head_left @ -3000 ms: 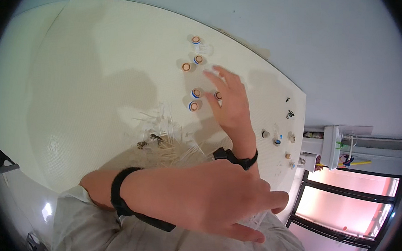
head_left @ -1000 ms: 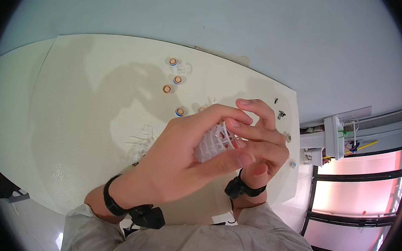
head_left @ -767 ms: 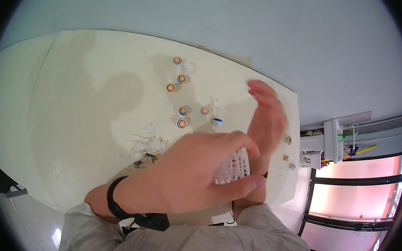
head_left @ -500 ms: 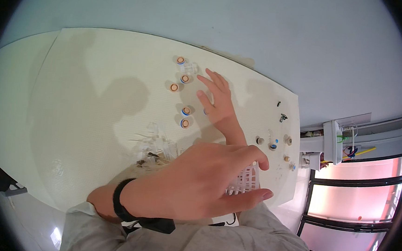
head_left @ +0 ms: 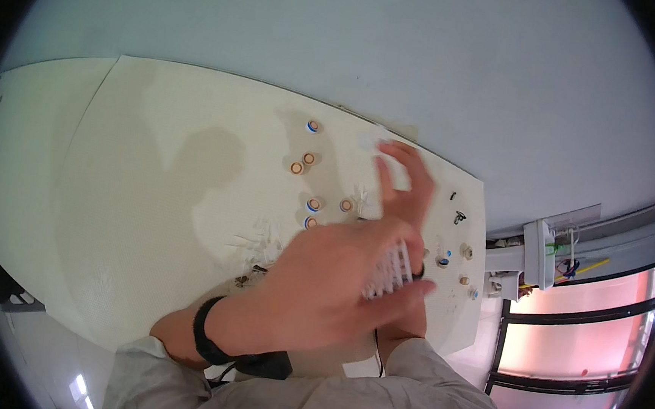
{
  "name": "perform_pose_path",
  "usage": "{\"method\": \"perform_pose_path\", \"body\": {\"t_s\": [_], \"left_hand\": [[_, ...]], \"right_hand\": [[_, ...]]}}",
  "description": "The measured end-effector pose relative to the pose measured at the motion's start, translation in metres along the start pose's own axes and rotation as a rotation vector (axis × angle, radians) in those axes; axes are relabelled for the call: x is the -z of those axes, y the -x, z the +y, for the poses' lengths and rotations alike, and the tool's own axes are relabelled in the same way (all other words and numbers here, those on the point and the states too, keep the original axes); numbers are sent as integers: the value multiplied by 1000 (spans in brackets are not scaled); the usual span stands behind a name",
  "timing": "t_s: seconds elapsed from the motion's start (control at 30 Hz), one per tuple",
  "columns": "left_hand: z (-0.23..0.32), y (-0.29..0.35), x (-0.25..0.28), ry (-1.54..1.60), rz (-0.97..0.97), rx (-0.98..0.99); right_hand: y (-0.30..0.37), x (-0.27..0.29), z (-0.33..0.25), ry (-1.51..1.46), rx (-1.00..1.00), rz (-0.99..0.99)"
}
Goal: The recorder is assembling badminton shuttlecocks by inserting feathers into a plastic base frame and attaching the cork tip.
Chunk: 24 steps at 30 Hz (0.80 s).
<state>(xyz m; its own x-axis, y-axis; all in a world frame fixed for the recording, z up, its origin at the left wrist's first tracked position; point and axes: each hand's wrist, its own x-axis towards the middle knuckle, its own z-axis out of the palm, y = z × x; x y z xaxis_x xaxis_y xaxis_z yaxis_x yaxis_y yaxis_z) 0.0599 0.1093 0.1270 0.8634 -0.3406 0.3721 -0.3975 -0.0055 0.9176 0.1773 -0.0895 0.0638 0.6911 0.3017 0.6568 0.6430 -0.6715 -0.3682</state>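
Observation:
My left hand (head_left: 338, 274) reaches across from the lower left, a black band on its wrist. Its thumb and fingers grip a white lattice-walled plastic rack (head_left: 389, 276), mostly covered by the hand. Beyond it, my right hand (head_left: 409, 183) is raised over the far right part of the table, blurred by motion. A clear plastic piece (head_left: 373, 138) shows at its fingertips, too smeared for its exact kind. To the left of the right hand stand several small vials with orange-and-blue tops, among them a far vial (head_left: 312, 127), a middle vial (head_left: 313, 204) and a vial (head_left: 346, 205) nearer the hand.
Clear plastic pieces (head_left: 260, 243) lie in a heap left of my left hand, dark bits (head_left: 250, 277) beside them. More small caps (head_left: 467, 252) and black bits (head_left: 459, 217) sit near the right edge of the cream table (head_left: 139, 176). White bins (head_left: 539, 253) stand beyond that edge.
My right hand has moved right, away from the vials, with the clear piece that lay by the far vial now at its fingertips. My left hand still grips the rack. The whole view has shifted slightly.

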Motion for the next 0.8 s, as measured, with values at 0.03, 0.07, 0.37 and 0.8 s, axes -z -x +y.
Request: {"method": "perform_pose_path", "body": {"t_s": [0.03, 0.07, 0.37, 0.8], "left_hand": [[-5, -3, 2, -36, 99, -80], [-5, -6, 2, -33, 86, -83], [-9, -10, 6, -123, 167, -51], [-12, -10, 4, 38, 118, -63]], "right_hand": [[-2, 19, -4, -70, 48, 111], [-1, 35, -10, -137, 93, 221], [5, 69, -79, -275, 249, 243], [10, 64, -85, -458, 277, 132]]}}
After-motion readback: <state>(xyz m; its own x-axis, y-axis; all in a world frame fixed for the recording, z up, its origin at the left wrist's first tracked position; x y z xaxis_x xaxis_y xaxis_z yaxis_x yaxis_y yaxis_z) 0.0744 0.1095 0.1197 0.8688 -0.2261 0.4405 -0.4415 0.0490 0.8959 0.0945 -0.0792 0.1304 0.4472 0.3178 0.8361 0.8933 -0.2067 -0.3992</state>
